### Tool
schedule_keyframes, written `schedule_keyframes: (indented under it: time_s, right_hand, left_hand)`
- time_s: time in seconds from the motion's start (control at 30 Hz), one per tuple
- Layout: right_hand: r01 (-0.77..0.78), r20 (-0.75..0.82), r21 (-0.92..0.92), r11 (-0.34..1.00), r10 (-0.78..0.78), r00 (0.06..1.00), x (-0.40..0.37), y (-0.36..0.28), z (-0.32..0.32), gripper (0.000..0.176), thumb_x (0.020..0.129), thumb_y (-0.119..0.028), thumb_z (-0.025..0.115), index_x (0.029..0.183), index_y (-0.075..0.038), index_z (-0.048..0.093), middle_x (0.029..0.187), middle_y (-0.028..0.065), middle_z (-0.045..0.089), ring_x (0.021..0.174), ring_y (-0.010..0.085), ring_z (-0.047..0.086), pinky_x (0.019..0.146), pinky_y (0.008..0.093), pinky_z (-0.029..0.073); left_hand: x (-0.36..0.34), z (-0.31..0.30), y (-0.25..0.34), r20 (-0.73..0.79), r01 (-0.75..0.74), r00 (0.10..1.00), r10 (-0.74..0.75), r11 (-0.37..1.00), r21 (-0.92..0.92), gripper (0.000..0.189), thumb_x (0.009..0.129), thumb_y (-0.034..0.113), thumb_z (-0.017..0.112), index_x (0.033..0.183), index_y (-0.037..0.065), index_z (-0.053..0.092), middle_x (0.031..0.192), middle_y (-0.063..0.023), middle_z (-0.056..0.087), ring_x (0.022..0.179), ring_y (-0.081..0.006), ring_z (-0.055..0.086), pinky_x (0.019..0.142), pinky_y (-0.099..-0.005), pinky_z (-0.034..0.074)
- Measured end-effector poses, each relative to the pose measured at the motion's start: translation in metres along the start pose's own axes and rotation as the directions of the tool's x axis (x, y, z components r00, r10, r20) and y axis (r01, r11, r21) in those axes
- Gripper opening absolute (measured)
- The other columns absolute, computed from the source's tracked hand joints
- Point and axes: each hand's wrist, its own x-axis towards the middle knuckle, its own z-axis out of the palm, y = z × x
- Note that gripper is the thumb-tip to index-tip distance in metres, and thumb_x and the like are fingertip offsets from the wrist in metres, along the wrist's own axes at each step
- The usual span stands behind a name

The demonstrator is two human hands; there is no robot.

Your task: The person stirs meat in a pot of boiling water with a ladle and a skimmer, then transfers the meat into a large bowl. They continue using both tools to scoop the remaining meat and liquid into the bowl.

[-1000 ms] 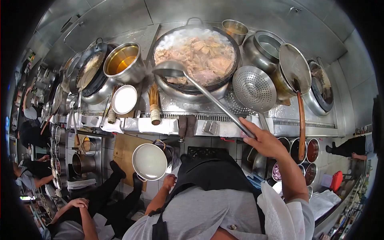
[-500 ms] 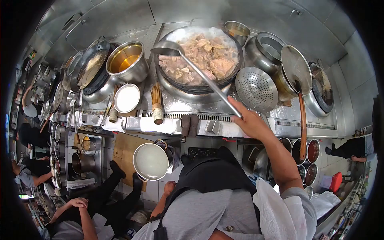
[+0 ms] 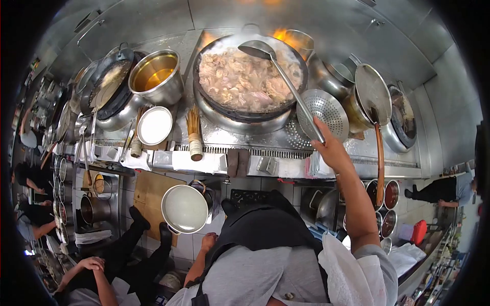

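My right hand (image 3: pixel 333 150) is closed around the end of a long-handled metal ladle (image 3: pixel 298 97). The ladle's bowl hangs over the far side of a large black wok (image 3: pixel 200 95), above the chopped meat (image 3: pixel 240 81) in pale, steaming liquid. Beside the wok, below my forearm's line, lies a round perforated strainer (image 3: pixel 326 115), partly crossed by the ladle handle. My left hand (image 3: pixel 208 240) hangs low by my apron with its fingers curled, and nothing shows in it. Near it stands a pot of cloudy liquid (image 3: pixel 185 209).
Flames (image 3: pixel 286 36) rise behind the wok. A pot of amber oil (image 3: pixel 157 76), a white bowl (image 3: pixel 155 125) and a bamboo brush (image 3: pixel 194 137) stand to the left. A wooden-handled mesh skimmer (image 3: pixel 374 92) rests on a pot at right. A seated person's hands (image 3: pixel 92 263) are at lower left.
The ladle and my right hand have moved right, with the ladle's bowl shifting toward the wok's far right. Orange flames have appeared behind the wok. The view has shifted slightly.
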Motion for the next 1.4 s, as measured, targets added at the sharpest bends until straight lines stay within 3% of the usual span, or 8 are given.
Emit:
schedule_keyframes:
  time_s: [0.23,0.4,0.47,0.57,0.77,0.83,1.03,1.4]
  right_hand:
    - [0.085,-0.213,0.179,0.980,-0.046,0.976,-0.051,0.013,-0.018,0.070,0.092,-0.005,0.066,0.155,-0.016,0.035,0.117,0.0099,0.064,0.089,0.0186,0.061,0.080,0.0313,0.048]
    - [-0.182,-0.199,0.540,0.822,0.334,0.921,-0.108,-0.008,-0.060,0.067,0.094,0.000,0.059,0.155,-0.013,0.034,0.078,-0.0030,0.054,0.051,0.0017,0.042,0.043,0.0194,0.031]
    - [-0.175,-0.260,0.549,0.817,0.366,0.893,-0.124,0.002,-0.071,0.067,0.094,0.001,0.059,0.155,-0.012,0.034,0.078,-0.0028,0.055,0.051,0.0022,0.042,0.043,0.0193,0.032]
    - [-0.173,-0.322,0.543,0.822,0.393,0.861,-0.144,0.019,-0.082,0.069,0.091,0.003,0.058,0.155,-0.010,0.034,0.080,-0.0030,0.055,0.051,0.0019,0.039,0.043,0.0193,0.031]
    - [-0.128,-0.345,0.564,0.816,0.373,0.861,-0.187,0.066,-0.099,0.071,0.087,0.002,0.056,0.154,0.002,0.032,0.123,0.0070,0.058,0.068,0.0013,0.046,0.059,0.0164,0.039]
    - [-0.114,-0.344,0.575,0.811,0.366,0.865,-0.195,0.087,-0.104,0.071,0.088,0.002,0.057,0.154,0.000,0.030,0.110,0.0043,0.060,0.063,0.0015,0.046,0.055,0.0164,0.038]
    - [-0.026,-0.314,0.709,0.704,0.348,0.883,-0.180,0.097,-0.118,0.074,0.091,0.002,0.061,0.156,-0.003,0.027,0.078,-0.0020,0.051,0.050,0.0019,0.042,0.043,0.0174,0.034]
    - [0.117,-0.342,0.555,0.823,0.098,0.934,-0.057,0.030,-0.111,0.072,0.090,0.001,0.058,0.155,-0.006,0.029,0.077,0.0006,0.053,0.050,0.0050,0.045,0.043,0.0202,0.037]
  left_hand:
    - [0.038,0.010,0.033,0.439,-0.647,0.724,0.531,0.304,0.699,0.025,0.090,0.021,0.056,0.107,0.014,0.072,0.081,-0.0133,0.068,0.084,-0.0314,0.067,0.075,-0.0455,0.052]
    - [0.043,0.088,0.165,0.521,-0.608,0.729,0.444,0.769,0.196,0.030,0.086,0.021,0.069,0.112,0.006,0.069,0.110,-0.0136,0.070,0.104,-0.0250,0.067,0.090,-0.0356,0.052]
    - [-0.009,0.139,0.263,0.768,-0.529,0.529,0.361,0.848,-0.034,0.069,0.092,0.022,0.068,0.151,0.004,0.037,0.141,-0.0172,0.055,0.129,-0.0265,0.054,0.108,-0.0353,0.044]
    - [-0.058,0.232,0.346,0.930,-0.306,0.346,0.122,0.952,-0.011,0.088,0.096,0.044,0.063,0.159,0.005,0.017,0.144,-0.0141,0.054,0.126,-0.0243,0.057,0.104,-0.0394,0.045]
    - [-0.099,0.353,0.387,0.921,0.349,0.359,0.153,0.893,-0.284,0.031,0.094,0.043,0.065,0.096,0.013,0.058,0.087,-0.0036,0.065,0.076,-0.0196,0.065,0.071,-0.0360,0.053]
    - [-0.126,0.346,0.405,0.875,0.515,0.471,0.112,0.770,-0.376,0.023,0.092,0.031,0.067,0.082,0.012,0.058,0.070,-0.0035,0.058,0.060,-0.0197,0.060,0.056,-0.0337,0.052]
    - [-0.170,0.271,0.433,0.736,0.262,0.643,0.213,0.842,-0.472,0.028,0.083,0.008,0.069,0.106,0.006,0.052,0.073,-0.0068,0.058,0.056,-0.0206,0.059,0.051,-0.0362,0.051]
    - [-0.174,0.063,0.460,0.217,-0.488,0.779,0.588,0.786,-0.380,0.068,0.076,0.005,0.074,0.136,0.007,0.042,0.090,-0.0063,0.060,0.065,-0.0143,0.060,0.055,-0.0281,0.051]
